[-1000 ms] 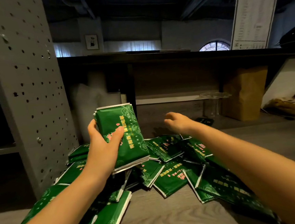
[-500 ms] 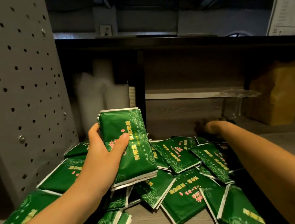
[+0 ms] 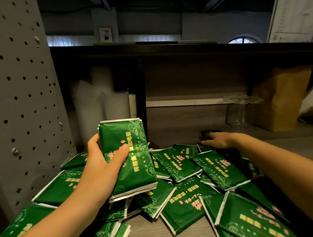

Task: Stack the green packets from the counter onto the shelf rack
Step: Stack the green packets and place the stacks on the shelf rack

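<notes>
Left hand (image 3: pixel 101 168) up off the counter (image 3: pixel 148 230), clamped around a small bundle of green packets (image 3: pixel 128 156), thumb pressed across the printed face and fingers wrapped behind the left edge, so the white seams line up at top and bottom. Held upright like that, the bundle looks squared for stacking, though that is only my reading. Right hand (image 3: pixel 218 141) is out at the far edge of the heap, palm down, fingers flat and spread on a dark packet near the back of the counter; it is not closed on anything that I can see, more likely feeling for the next one to pick. The loose pile (image 3: pixel 186 187) sprawls across the counter from the left edge to the right, packets overlapping at all angles, several tilted on their neighbours. Grey perforated panel (image 3: pixel 18 111) rises at the left edge, and it may be part of the shelf rack, but no shelf for stacking shows. Behind, under the dark overhang, a brown paper bag (image 3: pixel 281 100) stands at the back right beside a clear glass stand (image 3: pixel 241 101), with pale plastic wrapping at the back left, too blurred to name. How many packets are in the held bundle cannot be counted, and the right fingertips are lost in shadow.
</notes>
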`<action>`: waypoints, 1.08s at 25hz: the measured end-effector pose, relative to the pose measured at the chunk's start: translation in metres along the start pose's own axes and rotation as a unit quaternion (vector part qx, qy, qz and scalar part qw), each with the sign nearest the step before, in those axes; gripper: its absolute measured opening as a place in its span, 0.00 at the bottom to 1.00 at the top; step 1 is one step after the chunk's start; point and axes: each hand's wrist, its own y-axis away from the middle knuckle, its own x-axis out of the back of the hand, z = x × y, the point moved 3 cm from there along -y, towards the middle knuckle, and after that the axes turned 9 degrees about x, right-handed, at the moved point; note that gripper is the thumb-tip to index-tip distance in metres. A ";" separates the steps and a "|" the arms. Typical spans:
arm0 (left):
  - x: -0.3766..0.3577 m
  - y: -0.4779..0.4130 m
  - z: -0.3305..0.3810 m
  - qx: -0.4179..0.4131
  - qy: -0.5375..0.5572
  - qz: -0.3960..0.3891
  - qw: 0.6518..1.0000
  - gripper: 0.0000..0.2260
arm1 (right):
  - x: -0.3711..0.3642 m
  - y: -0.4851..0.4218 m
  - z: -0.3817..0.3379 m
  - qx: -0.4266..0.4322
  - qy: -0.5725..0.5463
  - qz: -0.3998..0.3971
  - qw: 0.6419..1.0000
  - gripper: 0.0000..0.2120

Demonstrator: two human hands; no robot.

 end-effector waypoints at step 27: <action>0.000 0.022 0.018 -0.073 0.031 -0.001 0.997 0.27 | 0.056 0.063 -0.073 0.102 -0.202 0.275 0.934 0.10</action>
